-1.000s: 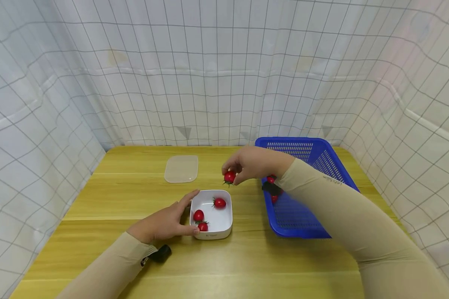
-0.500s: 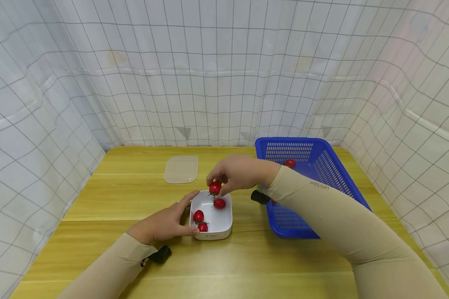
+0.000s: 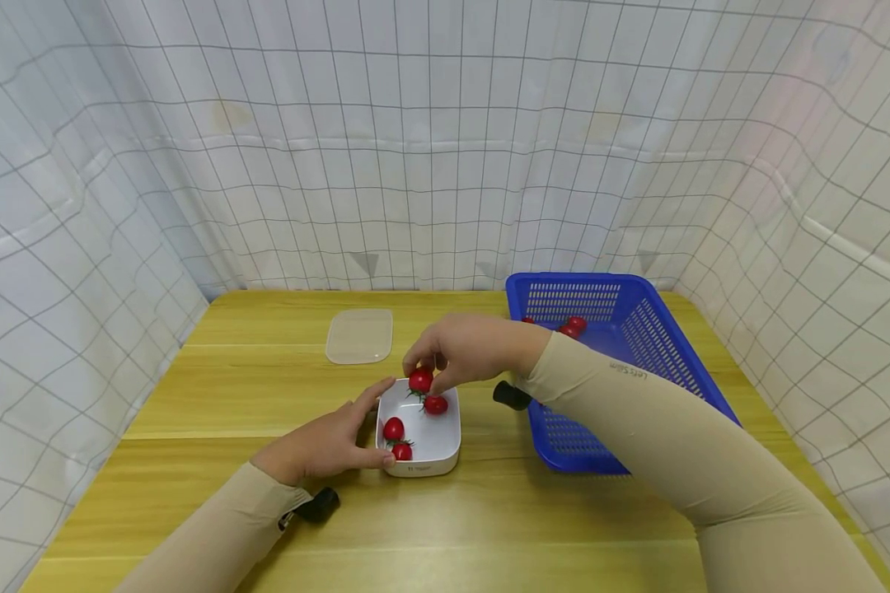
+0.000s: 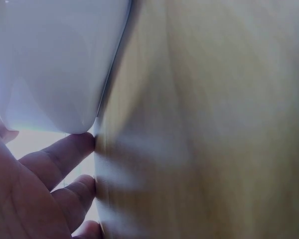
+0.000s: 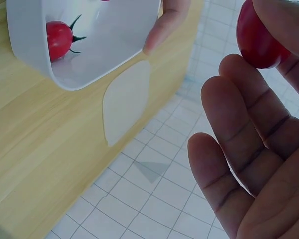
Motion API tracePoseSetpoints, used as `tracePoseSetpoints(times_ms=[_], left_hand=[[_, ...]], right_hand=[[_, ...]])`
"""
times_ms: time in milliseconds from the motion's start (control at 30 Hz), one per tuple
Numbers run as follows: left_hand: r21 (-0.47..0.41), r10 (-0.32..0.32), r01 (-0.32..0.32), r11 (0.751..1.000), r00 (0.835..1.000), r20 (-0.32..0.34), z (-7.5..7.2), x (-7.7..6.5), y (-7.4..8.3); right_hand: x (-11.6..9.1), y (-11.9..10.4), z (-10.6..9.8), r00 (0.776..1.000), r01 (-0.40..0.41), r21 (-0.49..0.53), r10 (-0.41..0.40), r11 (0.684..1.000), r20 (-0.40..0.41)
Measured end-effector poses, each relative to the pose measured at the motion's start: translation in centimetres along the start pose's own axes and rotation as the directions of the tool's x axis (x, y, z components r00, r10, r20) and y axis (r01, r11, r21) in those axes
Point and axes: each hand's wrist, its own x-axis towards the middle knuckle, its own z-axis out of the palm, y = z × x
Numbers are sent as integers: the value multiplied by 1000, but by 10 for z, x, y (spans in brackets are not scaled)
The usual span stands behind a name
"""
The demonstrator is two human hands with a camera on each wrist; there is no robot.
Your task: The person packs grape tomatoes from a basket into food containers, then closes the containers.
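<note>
On the table in the head view stands a small white square container (image 3: pixel 432 441) holding three cherry tomatoes, one at the back right (image 3: pixel 436 405) and two at the front left. My left hand (image 3: pixel 332 442) grips its left side, thumb at the front corner and forefinger at the back corner; the left wrist view shows fingertips (image 4: pixel 84 143) against or close beside its wall. Over the container's back edge, my right hand (image 3: pixel 470 347) pinches another cherry tomato (image 3: pixel 420 380) between thumb and fingers. In the right wrist view that tomato (image 5: pixel 259 42) hangs above the rim, other fingers loosely bent.
A blue plastic basket (image 3: pixel 564 457) stands on the right with several cherry tomatoes inside, partly hidden by my right arm. Behind the container a flat translucent lid (image 3: pixel 359 336) lies on the wooden table (image 3: pixel 267 379). A white grid-patterned curtain (image 3: pixel 445 165) surrounds the table.
My right hand has carried the tomato leftward and down from beside the basket to over the container's back edge. The left hand and the container have stayed put.
</note>
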Motion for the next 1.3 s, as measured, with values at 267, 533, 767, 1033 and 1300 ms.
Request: tracePoseSetpoints(times_ms=[267, 533, 767, 1033, 1300], left_hand=[[-2, 2, -2, 1000, 1000, -4, 0, 0, 0], [-5, 10, -10, 1000, 1000, -5, 0, 0, 0], [-12, 12, -12, 1000, 1000, -7, 0, -1, -1], [-2, 40, -40, 999, 999, -12, 1, -2, -2], [-1, 30, -30, 1000, 999, -16, 1, -2, 0]], right_hand=[[1, -2, 0, 1000, 8, -4, -8, 1000, 3], [1, -5, -1, 1000, 7, 4, -7, 1000, 0], [0, -8, 0, 1000, 9, 5, -9, 1000, -13], [-2, -7, -2, 1000, 9, 19, -8, 1000, -19], [-26, 35, -20, 976, -125, 119, 144, 985, -164]])
